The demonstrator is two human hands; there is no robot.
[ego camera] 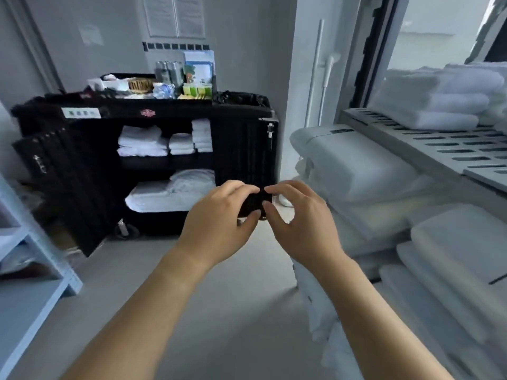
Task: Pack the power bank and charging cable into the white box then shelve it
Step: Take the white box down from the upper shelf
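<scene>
black cart (241, 149): folded towels (142, 141) inside | pillows (356, 165): stacked on right shelving (428, 145)

Both arms outstretched; left hand (219, 215), right hand (301, 223) pinch power bank (253, 202) together.

A hotel linen room: a black housekeeping cart (142, 149) holds folded towels (142, 144) and toiletries; shelves (428, 149) carry stacked pillows (356, 165).

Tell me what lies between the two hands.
In the head view, a small black block, likely the power bank, lies between the left hand and right hand; both grip it.
</scene>
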